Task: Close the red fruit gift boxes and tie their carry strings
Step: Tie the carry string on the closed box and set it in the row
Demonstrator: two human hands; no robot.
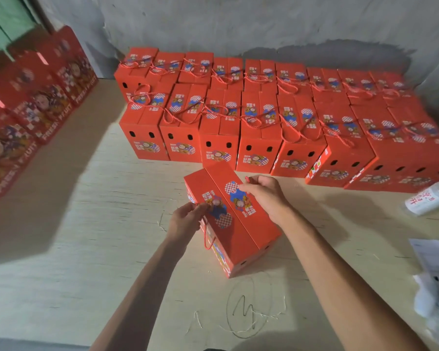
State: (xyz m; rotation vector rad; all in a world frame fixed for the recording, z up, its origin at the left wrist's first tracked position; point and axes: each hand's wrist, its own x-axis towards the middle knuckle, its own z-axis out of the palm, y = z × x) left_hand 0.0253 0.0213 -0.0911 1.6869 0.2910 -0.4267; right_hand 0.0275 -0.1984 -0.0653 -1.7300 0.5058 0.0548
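Note:
A red fruit gift box [241, 231] stands on the pale wooden table in front of me, its two top flaps folded shut. My left hand [188, 219] pinches the red carry string [208, 234] at the box's left side; the string loops down that side. My right hand [264, 193] grips the other string end [247, 179] above the box's far right top edge, a short red tip sticking out of the fingers.
Two rows of closed red boxes [259, 117] with tied strings stand along the grey wall behind. Flat red boxes [28, 102] lean at the left. A plastic-wrapped packet [431, 198] and white bags [436, 287] lie at the right edge. Pen scribbles [249, 310] mark the table near me.

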